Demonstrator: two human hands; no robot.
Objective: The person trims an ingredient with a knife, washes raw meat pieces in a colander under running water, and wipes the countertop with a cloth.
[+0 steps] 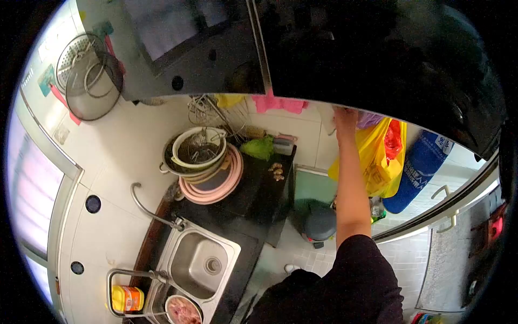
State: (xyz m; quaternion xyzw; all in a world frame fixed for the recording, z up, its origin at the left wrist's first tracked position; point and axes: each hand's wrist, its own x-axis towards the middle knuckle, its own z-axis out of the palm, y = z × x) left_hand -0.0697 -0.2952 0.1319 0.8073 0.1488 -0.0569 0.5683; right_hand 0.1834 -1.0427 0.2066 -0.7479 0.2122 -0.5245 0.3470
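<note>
One bare arm in a dark sleeve reaches up to the wall below the dark cabinets. Its hand, my right hand (345, 116), is at the cabinet's lower edge, beside a hanging yellow plastic bag (386, 167) and a purple bag (369, 119). The fingers are partly hidden and too small to make out, so what they hold cannot be told. Inside the yellow bag shows something red. A blue item (418, 173) with white lettering hangs to the right of the bag. My left hand is not in view.
Dark cabinets (205, 54) span the top. On the black counter (253, 200) stand stacked bowls and pink basins (237, 178), green leaves (258, 148) and ginger-like pieces (277, 171). A steel sink (199, 259) holds a bowl of meat (183, 310). A dark bin (318, 220) stands on the floor.
</note>
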